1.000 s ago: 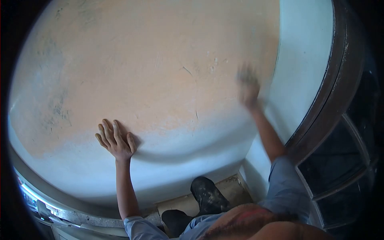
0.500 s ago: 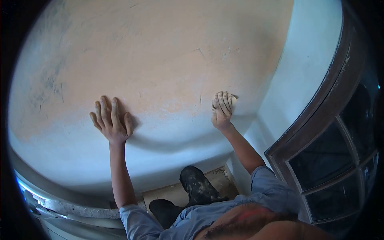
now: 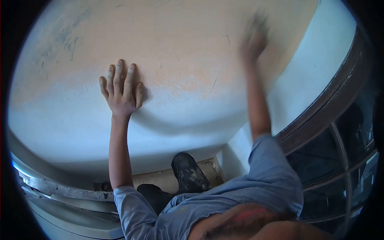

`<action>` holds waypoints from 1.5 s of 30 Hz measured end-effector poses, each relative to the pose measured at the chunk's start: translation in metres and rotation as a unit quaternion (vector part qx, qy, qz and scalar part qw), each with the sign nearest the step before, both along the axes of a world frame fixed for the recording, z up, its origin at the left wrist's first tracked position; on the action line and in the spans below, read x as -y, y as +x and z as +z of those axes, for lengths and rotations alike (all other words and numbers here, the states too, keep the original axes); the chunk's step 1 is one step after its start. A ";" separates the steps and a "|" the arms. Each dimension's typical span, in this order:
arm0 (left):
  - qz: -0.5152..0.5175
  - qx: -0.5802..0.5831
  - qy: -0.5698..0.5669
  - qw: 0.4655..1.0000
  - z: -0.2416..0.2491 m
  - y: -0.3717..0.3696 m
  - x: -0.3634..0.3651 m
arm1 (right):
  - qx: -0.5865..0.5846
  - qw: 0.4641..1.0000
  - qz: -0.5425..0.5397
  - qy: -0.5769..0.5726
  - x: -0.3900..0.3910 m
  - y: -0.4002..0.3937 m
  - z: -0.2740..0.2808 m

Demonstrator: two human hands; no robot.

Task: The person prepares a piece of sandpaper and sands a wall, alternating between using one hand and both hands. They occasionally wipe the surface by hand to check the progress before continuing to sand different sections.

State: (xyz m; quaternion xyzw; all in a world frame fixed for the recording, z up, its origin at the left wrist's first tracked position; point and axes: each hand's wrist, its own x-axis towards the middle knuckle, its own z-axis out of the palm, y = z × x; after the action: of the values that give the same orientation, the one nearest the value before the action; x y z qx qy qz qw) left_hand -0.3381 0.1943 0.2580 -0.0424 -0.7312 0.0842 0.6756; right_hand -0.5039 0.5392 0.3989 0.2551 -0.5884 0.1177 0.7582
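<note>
My left hand (image 3: 121, 94) lies flat against the wall (image 3: 172, 52), its fingers spread and dusty, with nothing in it. The wall is peach-coloured above and whitish below, with scratches and dark grey smudges at the upper left. Higher up and to the right, my right hand (image 3: 254, 42) is over the peach area, smeared by motion. Its fingers cannot be made out, nor can anything they may hold.
A narrow pale side wall (image 3: 316, 52) meets the peach wall at the right. Beside it stands a dark brown frame with glass panes (image 3: 320, 160). My dark, paint-spotted trouser leg (image 3: 190, 172) shows below. A rough grey ledge (image 3: 68, 192) runs along the lower left.
My right hand has swept up and right across the wall; earlier its curled fingers pressed a small pale sheet there. My left hand stays flat on the wall. The camera view has shifted.
</note>
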 end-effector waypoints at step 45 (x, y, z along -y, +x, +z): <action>0.119 0.790 0.311 0.514 -0.279 0.349 0.179 | 0.000 0.955 0.068 0.289 0.151 0.048 0.002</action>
State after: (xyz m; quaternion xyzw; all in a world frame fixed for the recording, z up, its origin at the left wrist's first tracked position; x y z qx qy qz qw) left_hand 0.0106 0.0155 -0.0214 0.2092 -0.9412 -0.1371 -0.2271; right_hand -0.4563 0.3877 0.4011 0.5030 -0.5781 -0.0058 0.6425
